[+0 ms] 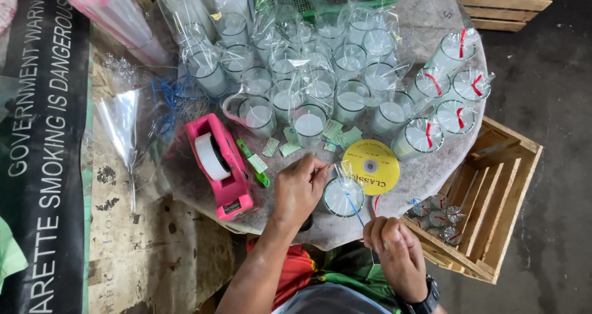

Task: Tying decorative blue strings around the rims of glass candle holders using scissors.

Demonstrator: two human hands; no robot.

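Pinching the gathered top of clear wrap on a candle glass [343, 197] with the left hand [300, 187], fingers closed on the plastic. Right hand [393, 243] closed on the low end of a thin blue tie [354, 209] that runs up across the glass; black watch on that wrist.

Glass sits at the near edge of the round counter [431, 166], just beside a yellow disc [371, 166], touching or overlapping its edge, cannot tell which.

Left of the hands: pink tape dispenser [220, 165] with a white roll, a green pen-like tool [254, 163] right next to it, small paper labels [290, 146] scattered between it and the disc.

Far side of the counter: packed cluster of wrapped candle glasses [308, 79]. Right side: wrapped glasses with red ties [453, 98].

Wooden crate [493, 197] beside the counter on the right, a few red-tied glasses inside. Loose clear bags [123, 123] and blue ties [169, 98] lie to the left.
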